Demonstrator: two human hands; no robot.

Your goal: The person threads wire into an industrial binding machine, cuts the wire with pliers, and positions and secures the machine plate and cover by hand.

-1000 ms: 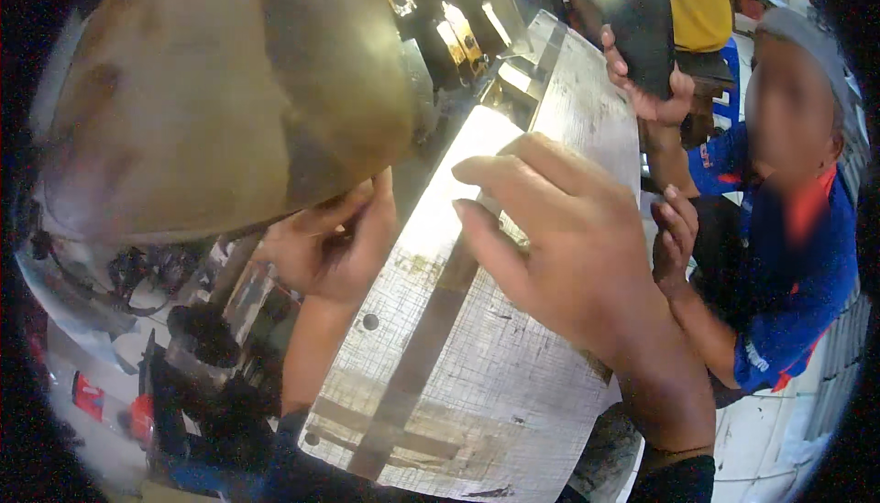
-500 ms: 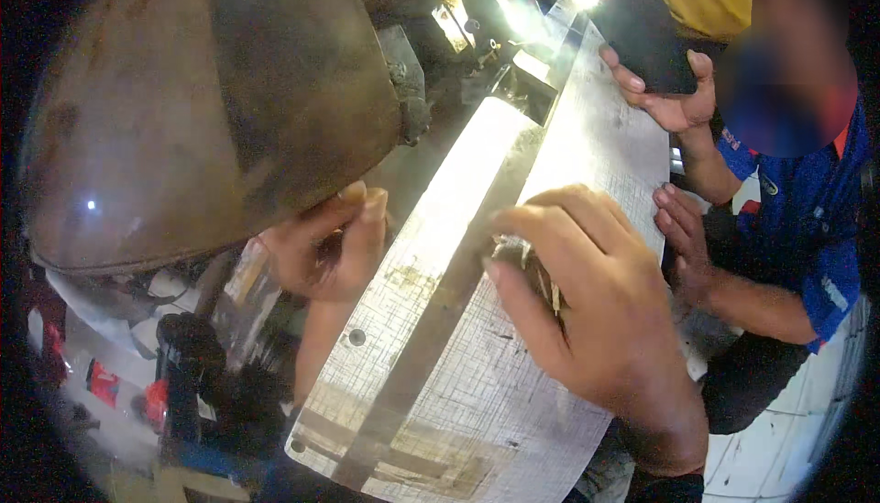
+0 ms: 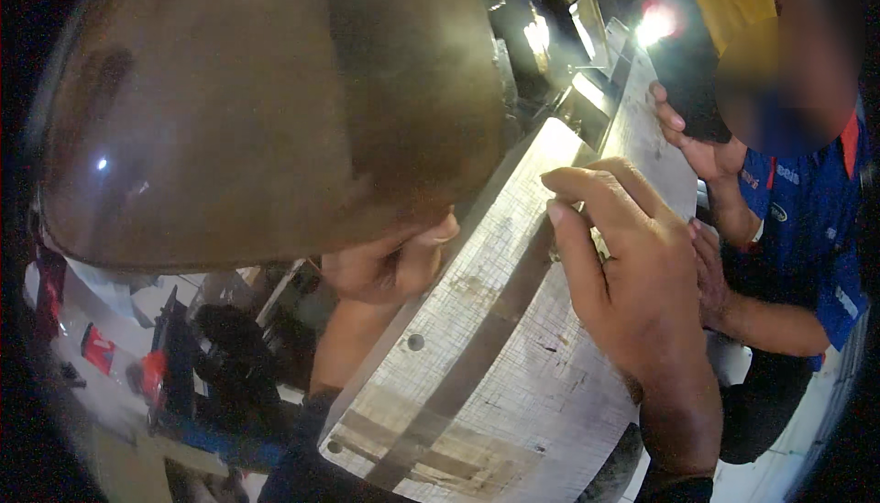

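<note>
A long pale metal block (image 3: 486, 310), finely scratched and crossed lengthwise by a dark stripe, lies slanted in front of me. Over its middle is my right hand (image 3: 632, 255), thumb and forefinger pinched close together; a small shiny bit shows below them, too small to name. My left hand (image 3: 385, 269) is beside the block's left edge with its fingers curled. A big brown rounded cover (image 3: 257, 118) hides part of that hand, and what it holds, if anything, cannot be made out. Round holes (image 3: 415, 342) mark the block's near left side.
At the right a person in a blue shirt (image 3: 797, 210) rests one hand (image 3: 701, 150) on the block's far right edge and another lower down. A bright light (image 3: 655, 24) glares at the far end. Red-and-white items (image 3: 99, 347) and dark clutter lie at the lower left.
The block, cover and both my hands appear shifted rightward in the picture. The cover now hides more of the block's left side. My right thumb and forefinger are closer together.
</note>
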